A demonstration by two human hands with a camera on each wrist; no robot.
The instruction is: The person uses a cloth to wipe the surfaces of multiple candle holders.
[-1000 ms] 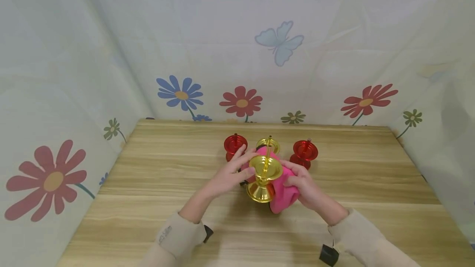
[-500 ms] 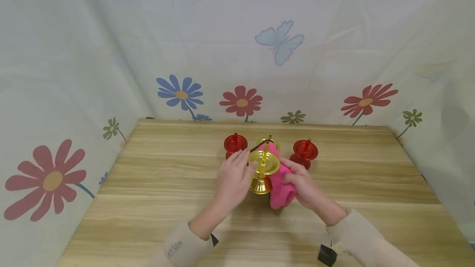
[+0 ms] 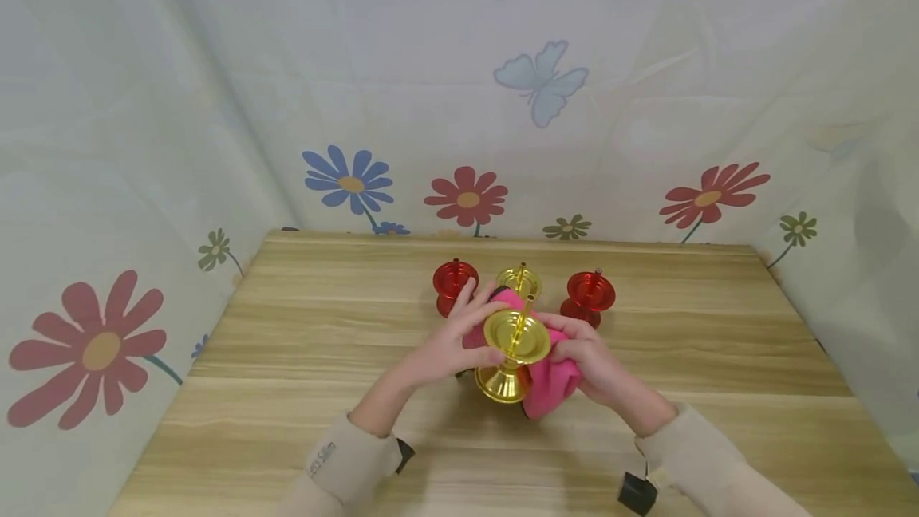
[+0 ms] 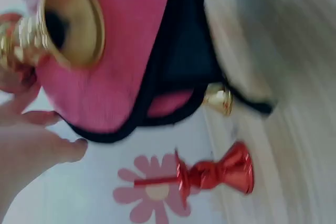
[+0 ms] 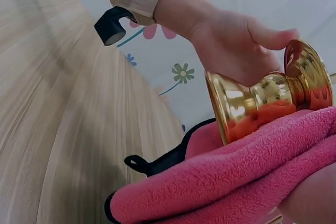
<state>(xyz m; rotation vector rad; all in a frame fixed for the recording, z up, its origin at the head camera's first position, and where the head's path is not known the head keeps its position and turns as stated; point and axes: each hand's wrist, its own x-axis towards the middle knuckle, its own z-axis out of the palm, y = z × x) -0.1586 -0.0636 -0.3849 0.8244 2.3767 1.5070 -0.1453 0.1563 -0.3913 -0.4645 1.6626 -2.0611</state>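
Candlesticks (image 3: 592,288) close behind pink cloth (image 3: 553,385)

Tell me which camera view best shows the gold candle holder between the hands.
The head view: the gold candle holder shows dish, post and base together there. The right wrist view gives a closer side look, with little or no post; the left wrist view shows mainly its base, cropping the dish.

A gold candle holder (image 3: 515,338), a pink cloth (image 3: 549,389) edged black; red holders (image 3: 591,289) toward the wood-grained worktop (image 3: 309,341)'s far edge; white flower-printed backdrop (image 3: 431,62).
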